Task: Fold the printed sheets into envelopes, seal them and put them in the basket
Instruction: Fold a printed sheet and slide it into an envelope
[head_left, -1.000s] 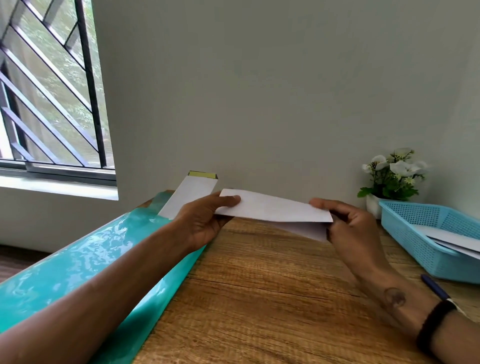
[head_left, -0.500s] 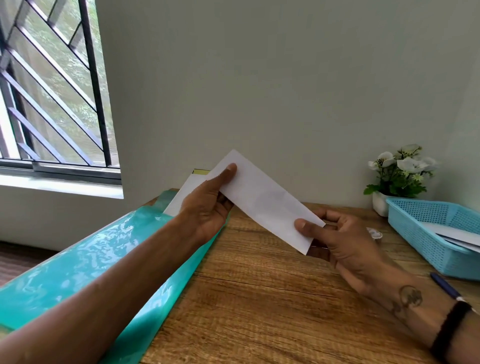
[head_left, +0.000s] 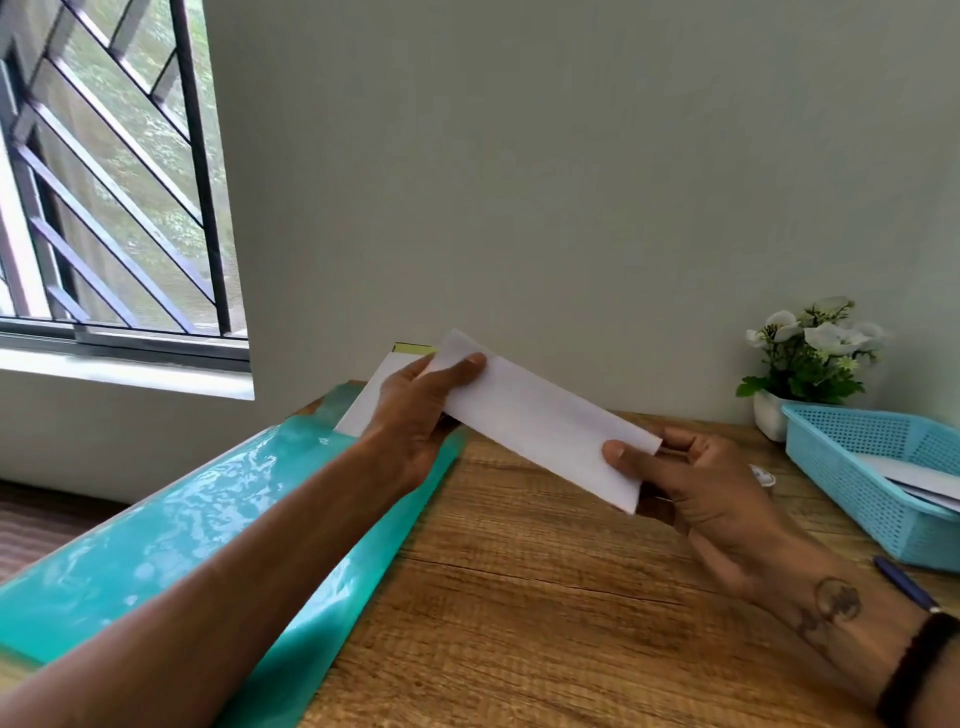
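White envelope (head_left: 540, 415) held up in the air over the wooden surface (head_left: 519, 597), slanted so the far-left end sits higher and the near-right end lower. Left hand (head_left: 415, 415) gripping the upper end, thumb lying flat across the front face, fingers curled behind it. Right hand (head_left: 691, 483) pinching the lower end, thumb on the front near the corner, fingers (head_left: 675, 441) tucked behind the paper. Both hands closed on that same envelope, nothing touching the wood. Over to the right, a light blue basket (head_left: 852, 467) sitting on the surface, well apart from the envelope, with a few white papers (head_left: 919, 480) already lying inside. Just behind the basket, against the wall, a small white pot of white flowers (head_left: 810, 358). Blue pen (head_left: 904, 582) lying on the wood just in front of the basket, close to the right wrist with its black band (head_left: 914, 670). Shiny teal plastic sheet (head_left: 182, 530) spread along the left side under the left forearm, and behind the left hand a stack of white paper (head_left: 369, 395) with something yellow-green (head_left: 413, 349) peeking out at the top; hard to say what that bit is. Small whitish thing (head_left: 763, 474) on the wood by the right hand, too blurry to name. Barred window (head_left: 104, 171) at far left.
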